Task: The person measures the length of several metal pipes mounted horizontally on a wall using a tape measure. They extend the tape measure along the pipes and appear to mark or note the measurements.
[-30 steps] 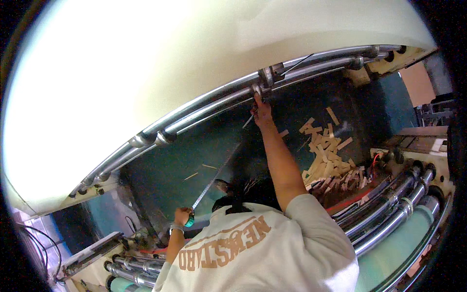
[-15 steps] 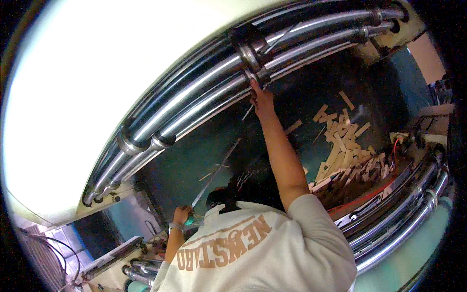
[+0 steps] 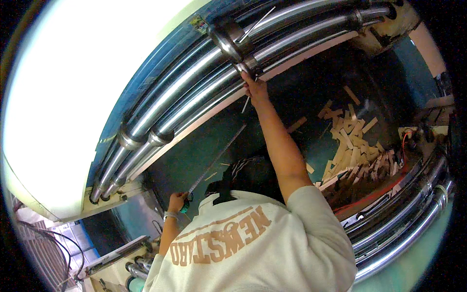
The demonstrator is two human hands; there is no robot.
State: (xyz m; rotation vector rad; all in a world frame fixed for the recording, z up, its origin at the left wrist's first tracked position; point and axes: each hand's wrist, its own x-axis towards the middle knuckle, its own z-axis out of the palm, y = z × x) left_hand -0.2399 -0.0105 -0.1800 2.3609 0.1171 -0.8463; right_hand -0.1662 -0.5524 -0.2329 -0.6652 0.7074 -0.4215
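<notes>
My left hand (image 3: 179, 200), with a pale band at its wrist, grips a green tape measure (image 3: 185, 206) at lower left. Its metal tape (image 3: 216, 158) runs out over the dark floor towards my right hand. At the upper middle, my right hand (image 3: 256, 90) closes round a thin pale strip (image 3: 246, 105) that sticks out below it. Whether this strip belongs to the tape, I cannot tell. The right fingertips touch the lower metal collar (image 3: 245, 65) on the chrome rods (image 3: 194, 100). Another thin pale strip (image 3: 257, 24) leans across the upper rods.
Several flat wooden pieces (image 3: 348, 138) lie heaped on the dark floor at right. Beside them are a red cable (image 3: 384, 193) and more chrome rods (image 3: 404, 246). A large white panel (image 3: 73, 97) fills the upper left. Black cables (image 3: 61, 241) hang at lower left.
The view has shifted, moving the rods and collars leftward in the picture. My left hand with the tape measure sits slightly higher. My right hand stays at the lower collar.
</notes>
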